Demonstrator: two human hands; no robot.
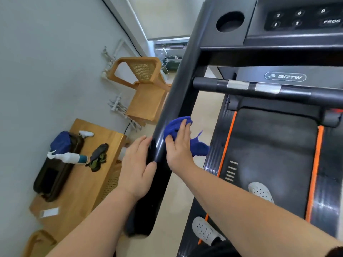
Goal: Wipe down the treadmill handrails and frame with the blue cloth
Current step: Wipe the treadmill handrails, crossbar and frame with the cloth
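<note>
Right hand [179, 145] presses the soft, light, crumpled blue cloth [176, 126] against the glossy black left treadmill handrail [172, 108], grip closed on its bunched middle, while the open-palmed left hand [138, 166] steadies the rail.

Blue cloth [176, 127]; black handrail [172, 108]; orange-striped belt [269, 154]; white perforated clogs [204, 230]; tan wooden table [104, 145].

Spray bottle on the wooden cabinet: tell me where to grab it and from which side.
Grip the white body of the spray bottle from above. It lies on its side across the dark tray, so the barrel faces up; the trigger head at the wall end is awkward to hold.
</note>
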